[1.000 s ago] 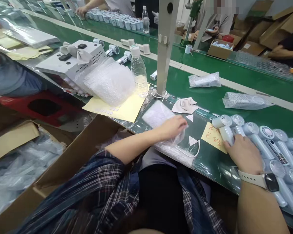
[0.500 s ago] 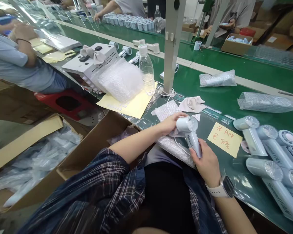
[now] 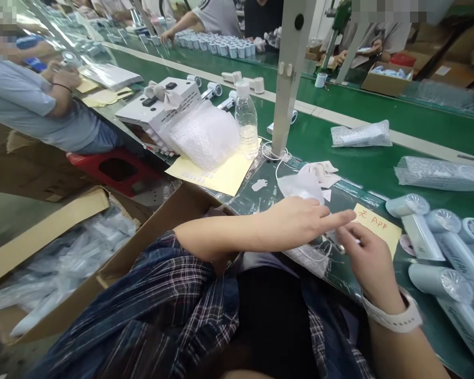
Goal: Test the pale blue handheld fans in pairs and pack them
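Observation:
My left hand (image 3: 300, 223) reaches across with its back up, index finger stretched toward the right hand's fingers; its thumb and whatever lies under the palm are hidden. My right hand (image 3: 369, 258), a white watch strap at the wrist, has its fingers curled around the end of a handheld fan (image 3: 335, 242), of which only a small shiny greyish part shows between the hands. Below them lie bubble wrap (image 3: 310, 259) and a loop of white cable (image 3: 316, 253). Just beyond the left hand is a whitish translucent bag (image 3: 299, 185), beside a crumpled beige cloth (image 3: 319, 172).
Several pale-blue fans (image 3: 442, 281) lie at the right by a handwritten yellow note (image 3: 379, 223). A metal post (image 3: 286, 89) stands ahead, near a water bottle (image 3: 245, 118) and a bubble-wrap bundle (image 3: 207, 131). An open carton (image 3: 158, 237) is at left; a co-worker (image 3: 43, 100) sits beyond.
The fan, upright in plain view before, is now mostly hidden by my left hand, which has swung right over it. My right hand has turned and moved right. The view has shifted slightly.

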A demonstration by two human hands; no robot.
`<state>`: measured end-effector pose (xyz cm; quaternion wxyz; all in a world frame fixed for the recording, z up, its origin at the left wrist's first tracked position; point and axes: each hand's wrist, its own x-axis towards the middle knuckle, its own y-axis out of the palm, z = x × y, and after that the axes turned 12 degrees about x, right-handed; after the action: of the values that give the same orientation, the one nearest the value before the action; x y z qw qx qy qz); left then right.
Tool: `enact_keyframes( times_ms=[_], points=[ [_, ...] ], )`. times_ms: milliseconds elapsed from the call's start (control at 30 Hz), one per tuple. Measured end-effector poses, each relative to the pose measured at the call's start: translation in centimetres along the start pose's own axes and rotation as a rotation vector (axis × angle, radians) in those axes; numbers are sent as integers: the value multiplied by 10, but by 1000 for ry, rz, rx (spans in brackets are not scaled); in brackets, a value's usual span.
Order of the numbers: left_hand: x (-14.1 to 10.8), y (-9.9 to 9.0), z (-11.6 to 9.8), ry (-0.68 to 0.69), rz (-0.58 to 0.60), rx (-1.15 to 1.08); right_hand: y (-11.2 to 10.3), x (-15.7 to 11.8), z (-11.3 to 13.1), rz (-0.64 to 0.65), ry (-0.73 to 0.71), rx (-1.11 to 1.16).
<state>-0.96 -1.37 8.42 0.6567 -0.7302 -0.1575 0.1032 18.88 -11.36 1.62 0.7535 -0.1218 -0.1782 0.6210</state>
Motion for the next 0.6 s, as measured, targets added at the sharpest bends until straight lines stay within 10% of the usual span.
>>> enact_keyframes(
  times_ms=[167,300,433,600],
  points=[
    [32,-19,30,-49,-458,-580,6,-1,29,167,63,226],
    [76,8,80,-202,-723,-676,-3,52,42,-183,-137,13],
    [98,53,111,-325,-180,-199,-54,132,44,-539,-444,-341],
    [64,84,92,-216,129,3,-72,207,25,-230,-70,-764]
  ],
)
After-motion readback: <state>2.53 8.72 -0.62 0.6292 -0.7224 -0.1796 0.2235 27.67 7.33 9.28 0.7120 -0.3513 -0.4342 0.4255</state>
